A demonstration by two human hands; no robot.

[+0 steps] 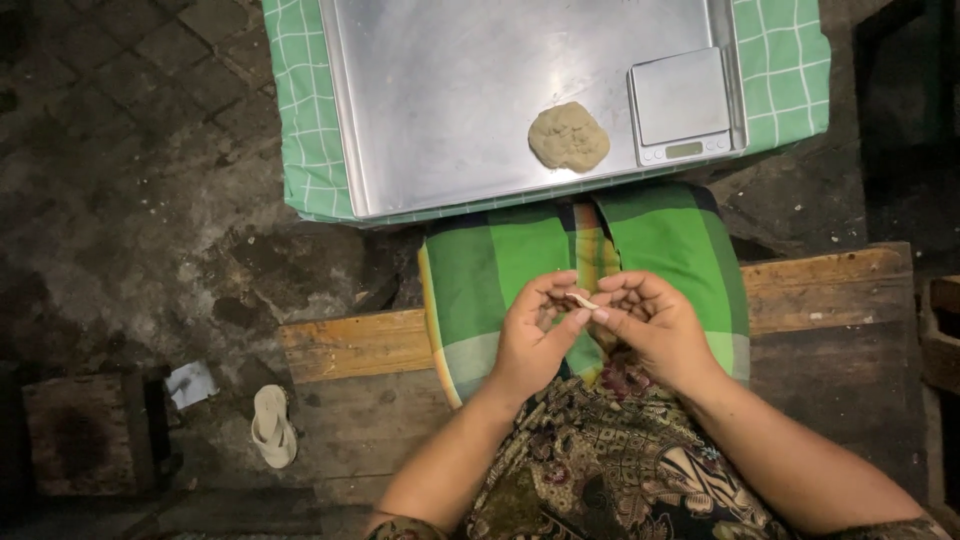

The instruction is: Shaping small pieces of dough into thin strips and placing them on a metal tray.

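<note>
left hand [535, 335]: my fingers curl inward, nearly closed, thumb and forefinger pinching one end of a small pale piece of dough [581, 300].
right hand [650, 325]: my fingers are bent and loosely gathered, the tips meeting the left hand's tips; thumb and forefinger nip the other end of the same piece.
piece of dough: one, thin and small, held between both hands above my lap, over the green checked cloth [520, 270] on my knees; most of it is hidden by my fingertips.
finger gap: narrow on both hands, no open spread; i cannot tell how hard i press.
dough lump [568, 136]: one, rounded and rough on top, beige, lying on the metal tray [450, 100] near its front edge, well apart from my hands.
scale [682, 105]: one, small, square and silver, at the tray's right front corner, just beside the lump but not touching it.
tray: one, resting on a green grid-patterned cloth [300, 120].
bench [350, 345]: one wooden plank under me, running left to right.
sandal [272, 425]: one, pale, on the dark floor to my left, beside a scrap of paper [190, 383].
hands: two, both mine.
</note>
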